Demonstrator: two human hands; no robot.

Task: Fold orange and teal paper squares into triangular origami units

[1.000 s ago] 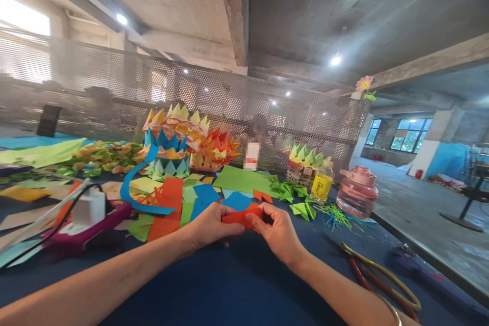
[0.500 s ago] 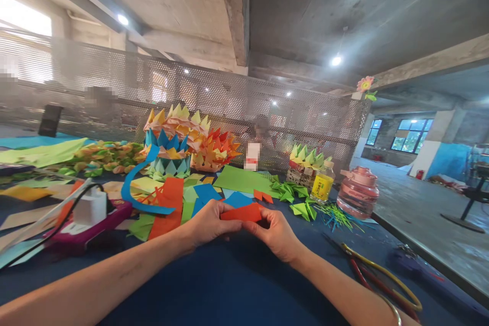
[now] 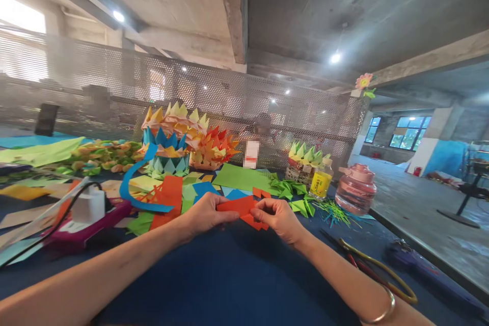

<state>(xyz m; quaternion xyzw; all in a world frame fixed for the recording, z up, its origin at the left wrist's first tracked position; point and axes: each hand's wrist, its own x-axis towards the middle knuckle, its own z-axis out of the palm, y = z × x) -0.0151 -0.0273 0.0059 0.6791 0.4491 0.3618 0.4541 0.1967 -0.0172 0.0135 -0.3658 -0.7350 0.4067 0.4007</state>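
Observation:
An orange-red piece of paper [image 3: 235, 206] is held up in front of me between both hands. My left hand [image 3: 206, 215] pinches its left end between thumb and fingers. With thumb and fingertips pressed together, my right hand [image 3: 283, 220] grips the paper's right end. An orange flap [image 3: 253, 222] shows below the fingertips; I cannot tell whether it belongs to the same piece. Just behind the hands lie small orange paper pieces [image 3: 261, 193], blue paper [image 3: 206, 190] and a green sheet [image 3: 241, 177].
Folded-paper crowns [image 3: 168, 163] stand behind, left of centre. To the right are folded green pieces [image 3: 303, 207], a yellow-labelled bottle [image 3: 321, 183], a pink jug [image 3: 355, 191] and scissors [image 3: 382, 265]. A magenta power strip [image 3: 89, 226] with a white plug lies left.
My right hand has shifted slightly right along the paper. An orange flap now shows under its fingertips, where the paper was one folded strip before. My left hand keeps its pinch.

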